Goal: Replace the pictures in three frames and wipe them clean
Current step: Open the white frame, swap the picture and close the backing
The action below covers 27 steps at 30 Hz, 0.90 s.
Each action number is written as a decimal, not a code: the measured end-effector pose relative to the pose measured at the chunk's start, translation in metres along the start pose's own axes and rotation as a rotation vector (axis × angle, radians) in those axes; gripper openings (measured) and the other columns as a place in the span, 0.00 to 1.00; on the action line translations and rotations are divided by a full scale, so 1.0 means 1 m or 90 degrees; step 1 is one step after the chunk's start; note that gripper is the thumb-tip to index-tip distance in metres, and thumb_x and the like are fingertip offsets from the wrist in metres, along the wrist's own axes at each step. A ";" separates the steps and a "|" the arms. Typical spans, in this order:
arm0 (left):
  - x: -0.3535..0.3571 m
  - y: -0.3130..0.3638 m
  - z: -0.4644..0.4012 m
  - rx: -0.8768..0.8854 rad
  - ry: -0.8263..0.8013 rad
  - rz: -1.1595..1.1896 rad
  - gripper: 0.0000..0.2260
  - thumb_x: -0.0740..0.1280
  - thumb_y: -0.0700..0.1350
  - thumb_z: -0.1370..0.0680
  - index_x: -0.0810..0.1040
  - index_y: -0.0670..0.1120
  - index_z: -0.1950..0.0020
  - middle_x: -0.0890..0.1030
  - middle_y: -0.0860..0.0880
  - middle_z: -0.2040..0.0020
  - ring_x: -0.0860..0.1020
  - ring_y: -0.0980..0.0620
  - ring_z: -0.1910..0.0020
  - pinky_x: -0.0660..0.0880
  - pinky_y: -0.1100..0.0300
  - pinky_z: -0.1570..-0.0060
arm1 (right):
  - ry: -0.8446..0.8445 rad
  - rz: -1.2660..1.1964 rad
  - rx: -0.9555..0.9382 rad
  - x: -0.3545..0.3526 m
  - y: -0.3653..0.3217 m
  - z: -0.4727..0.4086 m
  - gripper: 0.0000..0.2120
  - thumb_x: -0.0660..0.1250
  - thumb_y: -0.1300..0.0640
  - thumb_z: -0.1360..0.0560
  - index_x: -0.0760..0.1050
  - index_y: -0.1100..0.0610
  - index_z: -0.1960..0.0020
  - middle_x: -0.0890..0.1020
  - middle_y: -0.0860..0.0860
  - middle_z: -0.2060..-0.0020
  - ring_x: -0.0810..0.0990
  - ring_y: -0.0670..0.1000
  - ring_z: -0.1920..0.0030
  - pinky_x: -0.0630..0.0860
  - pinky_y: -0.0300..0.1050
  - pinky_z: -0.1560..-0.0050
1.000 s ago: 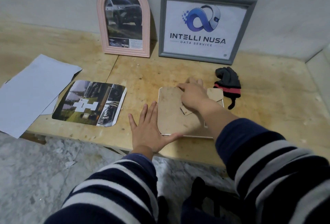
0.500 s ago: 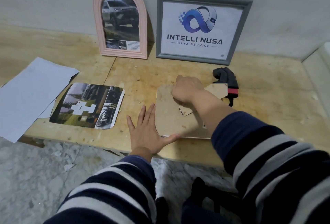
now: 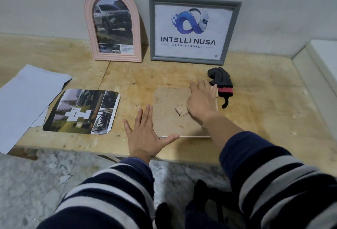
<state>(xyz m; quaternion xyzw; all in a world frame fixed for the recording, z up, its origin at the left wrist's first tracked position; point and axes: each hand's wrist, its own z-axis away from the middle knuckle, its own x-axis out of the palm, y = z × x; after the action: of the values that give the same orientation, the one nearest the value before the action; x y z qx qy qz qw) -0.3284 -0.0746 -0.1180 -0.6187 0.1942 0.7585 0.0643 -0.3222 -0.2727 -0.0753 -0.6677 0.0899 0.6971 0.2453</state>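
- on the far left of the worktop a sheet of white paper lies flat, its near corner hanging past the edge.
- just right of it, overlapping the sheet's edge, lies a loose printed picture with rounded corners, face up; judged from the task, this may be the print coming out or going in, which one cannot be told.
- against the far wall stand two frames, upright and already holding pictures: a pink arched frame with a car photo, and to its right a grey frame with a logo print.
- the left hand lies flat on the worktop with fingers spread and straight, holding nothing; its thumb runs along the near left corner of the third frame, bracing it.
- that third frame lies face down in the middle of the worktop, its brown backing board up.
- the right hand presses down on the right part of the backing, fingers straight and reaching towards the far right edge; it clamps nothing.
- the step in hand looks like working the backing of the last frame, either seating it or freeing it; the next move calls for fingertip work at the backing's edge or its tabs while the left hand keeps the frame from sliding.
- just right of the frame, near the right fingertips, lies a dark glove or cloth with a red band, likely for the wiping.
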 end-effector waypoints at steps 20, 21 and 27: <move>0.004 -0.001 0.001 0.003 0.026 0.025 0.59 0.45 0.85 0.42 0.41 0.51 0.20 0.46 0.57 0.21 0.41 0.57 0.23 0.40 0.37 0.27 | 0.083 -0.660 0.357 0.005 0.054 0.040 0.18 0.52 0.61 0.19 0.70 0.49 0.33 0.77 0.47 0.49 0.78 0.50 0.52 0.79 0.47 0.53; 0.004 -0.002 0.002 0.005 0.025 0.025 0.58 0.45 0.85 0.42 0.41 0.51 0.21 0.46 0.57 0.21 0.41 0.57 0.23 0.40 0.37 0.27 | 0.090 -0.711 0.376 0.006 0.053 0.041 0.17 0.53 0.60 0.19 0.71 0.47 0.35 0.78 0.46 0.48 0.80 0.52 0.51 0.80 0.52 0.49; 0.004 -0.004 0.001 0.028 0.025 0.022 0.55 0.45 0.84 0.39 0.41 0.54 0.21 0.43 0.59 0.21 0.40 0.57 0.23 0.40 0.37 0.27 | 0.175 -0.926 0.506 0.000 0.061 0.045 0.12 0.57 0.55 0.19 0.73 0.37 0.47 0.83 0.48 0.52 0.84 0.54 0.54 0.82 0.57 0.53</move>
<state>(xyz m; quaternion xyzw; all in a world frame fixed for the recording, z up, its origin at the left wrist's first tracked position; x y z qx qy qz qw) -0.3291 -0.0711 -0.1223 -0.6284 0.2228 0.7428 0.0611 -0.3899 -0.3054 -0.0831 -0.5021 -0.0953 0.1942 0.8373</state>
